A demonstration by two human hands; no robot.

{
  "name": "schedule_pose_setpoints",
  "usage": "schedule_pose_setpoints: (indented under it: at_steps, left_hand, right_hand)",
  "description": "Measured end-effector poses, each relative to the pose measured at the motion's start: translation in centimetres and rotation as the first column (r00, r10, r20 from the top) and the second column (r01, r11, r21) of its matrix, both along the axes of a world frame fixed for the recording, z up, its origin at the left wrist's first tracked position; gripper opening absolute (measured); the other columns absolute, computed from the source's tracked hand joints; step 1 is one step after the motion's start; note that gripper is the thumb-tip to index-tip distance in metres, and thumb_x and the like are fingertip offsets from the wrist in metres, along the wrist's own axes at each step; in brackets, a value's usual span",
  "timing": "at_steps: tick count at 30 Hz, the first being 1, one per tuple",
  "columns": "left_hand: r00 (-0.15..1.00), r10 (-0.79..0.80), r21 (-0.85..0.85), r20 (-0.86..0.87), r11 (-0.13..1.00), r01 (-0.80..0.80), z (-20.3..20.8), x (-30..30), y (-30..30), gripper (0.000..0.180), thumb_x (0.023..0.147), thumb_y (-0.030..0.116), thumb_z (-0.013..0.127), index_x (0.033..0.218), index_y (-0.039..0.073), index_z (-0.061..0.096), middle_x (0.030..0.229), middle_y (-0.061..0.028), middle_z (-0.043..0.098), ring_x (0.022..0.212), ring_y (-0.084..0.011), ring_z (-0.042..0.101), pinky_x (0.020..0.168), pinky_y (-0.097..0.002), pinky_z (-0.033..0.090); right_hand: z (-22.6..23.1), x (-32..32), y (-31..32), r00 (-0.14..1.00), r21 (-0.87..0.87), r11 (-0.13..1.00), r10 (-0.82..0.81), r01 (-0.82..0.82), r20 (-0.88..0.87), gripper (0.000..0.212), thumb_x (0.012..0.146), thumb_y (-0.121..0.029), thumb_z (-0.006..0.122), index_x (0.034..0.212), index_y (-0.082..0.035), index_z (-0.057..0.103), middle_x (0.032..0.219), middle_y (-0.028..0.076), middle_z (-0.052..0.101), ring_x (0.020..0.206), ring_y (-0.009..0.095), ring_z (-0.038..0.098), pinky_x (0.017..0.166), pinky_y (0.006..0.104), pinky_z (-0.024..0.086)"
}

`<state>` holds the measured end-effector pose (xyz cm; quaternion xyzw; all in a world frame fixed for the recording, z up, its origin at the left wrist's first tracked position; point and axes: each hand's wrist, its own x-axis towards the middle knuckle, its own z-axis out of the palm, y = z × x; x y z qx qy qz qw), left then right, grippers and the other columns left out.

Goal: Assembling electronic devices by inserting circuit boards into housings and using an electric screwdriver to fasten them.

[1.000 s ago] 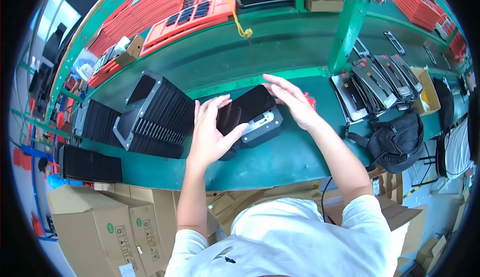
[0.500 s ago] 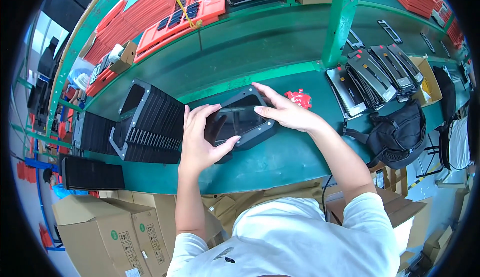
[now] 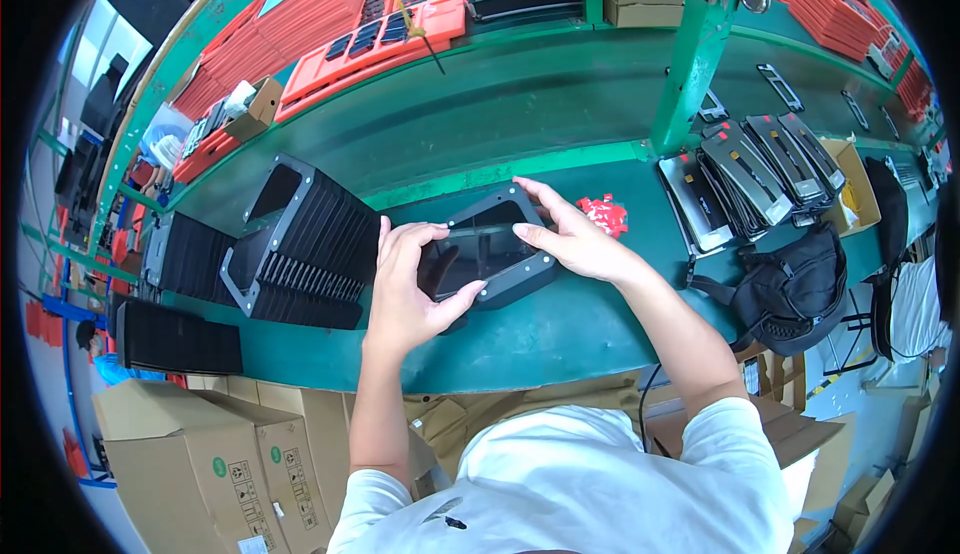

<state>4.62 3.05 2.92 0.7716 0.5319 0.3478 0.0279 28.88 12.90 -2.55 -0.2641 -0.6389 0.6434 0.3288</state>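
Note:
Both my hands are on a dark glossy panel (image 3: 482, 259) that lies over a black frame (image 3: 530, 272) with silver dots along its rim. My left hand (image 3: 408, 289) grips the panel's left end, thumb on the near edge and fingers on the far edge. My right hand (image 3: 580, 239) holds the right end, its thumb on the panel and its fingers around the frame's far corner. Whether the panel sits inside the frame or just above it, I cannot tell. Right beyond my right hand lies a small pile of red pieces (image 3: 603, 216).
Stacked black frames (image 3: 310, 239) stand to the left on the green table (image 3: 540, 339), beside more black stacks (image 3: 180, 336). At right are flat grey panels (image 3: 745, 174), a black bag (image 3: 795, 289) and a green post (image 3: 690, 84). Cardboard boxes (image 3: 190, 464) sit below the table edge.
The whole view has shifted slightly, so the table scene sits a little lower. Both hands keep their hold on the panel, with hardly any movement against the frame.

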Motion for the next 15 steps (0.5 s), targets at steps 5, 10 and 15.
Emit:
schedule_pose_setpoints:
  at_steps: [5,10,15]
  left_hand:
    - [1.0,0.025,-0.033,0.016,0.999,-0.025,0.2,0.0,-0.4,0.075,0.068,0.023,0.089,0.133,0.004,0.058,0.131,-0.0165,0.066,0.127,-0.0364,0.061,0.122,-0.0618,0.025]
    - [0.978,0.158,0.003,0.136,0.987,-0.159,0.5,-1.2,-2.5,0.075,0.077,0.017,0.084,0.145,0.005,0.056,0.148,-0.0197,0.055,0.137,-0.0364,0.054,0.12,-0.0505,0.034]
    - [0.961,0.135,-0.349,0.241,0.936,-0.044,-1.1,-3.5,-3.8,0.07,0.083,0.009,0.08,0.149,0.007,0.056,0.158,-0.0197,0.044,0.142,-0.035,0.048,0.118,-0.0441,0.038]
  right_hand:
    - [-1.0,0.0,0.4,0.998,0.057,0.998,-0.029,0.026,0.056,0.068,0.107,-0.018,0.058,0.163,0.0,0.022,0.151,0.013,0.047,0.134,0.019,0.048,0.111,0.0328,0.041]
    - [-1.8,0.0,0.8,0.999,0.037,0.999,-0.008,0.006,0.048,0.068,0.107,-0.013,0.055,0.163,0.001,0.019,0.151,0.013,0.047,0.134,0.019,0.048,0.112,0.0318,0.04]
    - [-0.3,0.5,0.6,0.993,0.14,0.99,-0.022,0.006,0.115,0.06,0.105,-0.011,0.058,0.159,-0.004,0.034,0.151,0.011,0.048,0.131,0.018,0.05,0.11,0.0325,0.042]
